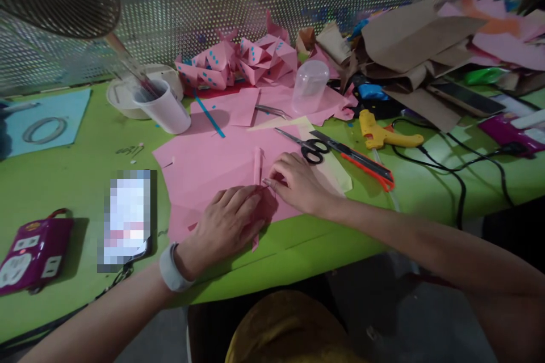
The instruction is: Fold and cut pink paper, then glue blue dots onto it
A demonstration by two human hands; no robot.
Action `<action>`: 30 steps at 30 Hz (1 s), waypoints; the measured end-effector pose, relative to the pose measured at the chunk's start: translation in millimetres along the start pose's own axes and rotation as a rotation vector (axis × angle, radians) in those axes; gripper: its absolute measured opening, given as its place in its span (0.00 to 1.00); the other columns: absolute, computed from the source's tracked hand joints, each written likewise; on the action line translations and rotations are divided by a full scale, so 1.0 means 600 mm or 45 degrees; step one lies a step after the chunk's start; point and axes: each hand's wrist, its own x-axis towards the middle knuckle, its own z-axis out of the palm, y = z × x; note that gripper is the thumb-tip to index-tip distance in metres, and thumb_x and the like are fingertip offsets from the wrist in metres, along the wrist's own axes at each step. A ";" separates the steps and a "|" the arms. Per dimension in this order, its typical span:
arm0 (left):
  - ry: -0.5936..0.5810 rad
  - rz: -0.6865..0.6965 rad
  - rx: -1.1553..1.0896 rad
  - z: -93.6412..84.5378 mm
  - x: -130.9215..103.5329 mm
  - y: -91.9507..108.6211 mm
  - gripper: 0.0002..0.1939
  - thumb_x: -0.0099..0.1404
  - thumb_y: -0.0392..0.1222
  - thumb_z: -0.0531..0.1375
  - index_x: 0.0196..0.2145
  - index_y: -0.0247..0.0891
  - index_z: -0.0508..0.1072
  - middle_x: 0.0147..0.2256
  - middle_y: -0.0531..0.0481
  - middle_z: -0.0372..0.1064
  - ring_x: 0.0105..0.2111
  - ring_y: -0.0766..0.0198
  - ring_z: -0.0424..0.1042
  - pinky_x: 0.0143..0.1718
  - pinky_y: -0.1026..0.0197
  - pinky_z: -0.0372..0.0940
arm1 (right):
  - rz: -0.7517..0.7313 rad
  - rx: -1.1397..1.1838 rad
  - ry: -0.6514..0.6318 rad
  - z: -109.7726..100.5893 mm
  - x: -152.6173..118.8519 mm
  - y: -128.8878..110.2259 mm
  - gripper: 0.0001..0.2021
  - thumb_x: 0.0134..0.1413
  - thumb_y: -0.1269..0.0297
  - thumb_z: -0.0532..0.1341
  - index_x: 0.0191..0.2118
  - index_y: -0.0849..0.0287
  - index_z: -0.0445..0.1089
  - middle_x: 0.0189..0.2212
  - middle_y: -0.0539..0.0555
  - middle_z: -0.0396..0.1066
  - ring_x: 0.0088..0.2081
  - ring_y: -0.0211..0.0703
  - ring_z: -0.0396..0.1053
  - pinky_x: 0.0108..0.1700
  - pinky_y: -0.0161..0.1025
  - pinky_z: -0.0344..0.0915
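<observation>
A narrow folded strip of pink paper (258,165) lies upright in view on a large pink paper sheet (204,164). Across its lower part rests my left hand (232,215), palm down, fingers stretched out and pressing on it; the strip's bottom end peeks out below. My right hand (298,184) has thumb and forefinger pinched at the strip's right edge, close to the left fingertips. Black-handled scissors (313,150) lie just beyond my right hand, beside an orange and black utility knife (357,160). The fingers partly hide the paper between them.
A yellow glue gun (385,135) with a black cord lies at right. Folded pink paper pieces (230,62), a clear plastic cup (310,88) and brown paper (417,34) fill the back. Left are a tilted white cup (168,108), a phone (128,218) and a purple box (38,252).
</observation>
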 end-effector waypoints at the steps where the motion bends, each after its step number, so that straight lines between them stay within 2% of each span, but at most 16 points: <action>1: -0.005 -0.008 0.004 0.000 0.000 0.001 0.21 0.69 0.47 0.55 0.54 0.31 0.65 0.51 0.37 0.70 0.46 0.50 0.70 0.42 0.49 0.67 | 0.002 -0.001 0.005 0.001 -0.001 -0.001 0.04 0.58 0.68 0.61 0.32 0.58 0.66 0.36 0.54 0.67 0.41 0.47 0.62 0.46 0.44 0.58; 7: -0.028 0.030 0.048 -0.001 0.000 0.003 0.20 0.70 0.45 0.53 0.56 0.34 0.66 0.51 0.38 0.69 0.47 0.50 0.69 0.43 0.49 0.66 | -0.032 -0.028 0.058 0.006 -0.004 0.000 0.04 0.58 0.68 0.60 0.32 0.57 0.65 0.36 0.55 0.68 0.41 0.48 0.62 0.45 0.45 0.58; 14: -0.092 -0.018 0.050 -0.005 0.001 0.006 0.21 0.71 0.48 0.53 0.56 0.35 0.66 0.53 0.40 0.66 0.49 0.51 0.67 0.45 0.50 0.64 | -0.032 -0.018 0.098 0.011 -0.007 0.001 0.04 0.60 0.67 0.58 0.33 0.57 0.64 0.37 0.56 0.68 0.42 0.49 0.62 0.46 0.46 0.58; 23: -0.083 -0.023 0.070 -0.001 0.001 0.004 0.21 0.71 0.48 0.52 0.56 0.36 0.65 0.52 0.40 0.67 0.47 0.51 0.67 0.45 0.49 0.62 | -0.006 -0.033 0.085 0.010 -0.006 -0.003 0.04 0.59 0.68 0.58 0.33 0.57 0.64 0.37 0.56 0.68 0.42 0.50 0.63 0.45 0.47 0.59; 30: -0.091 -0.016 0.070 -0.003 0.004 0.005 0.21 0.70 0.48 0.52 0.56 0.35 0.66 0.52 0.39 0.67 0.47 0.50 0.67 0.43 0.49 0.63 | 0.026 0.152 0.134 0.010 -0.005 0.003 0.04 0.59 0.72 0.56 0.35 0.57 0.64 0.37 0.56 0.69 0.43 0.49 0.65 0.47 0.48 0.61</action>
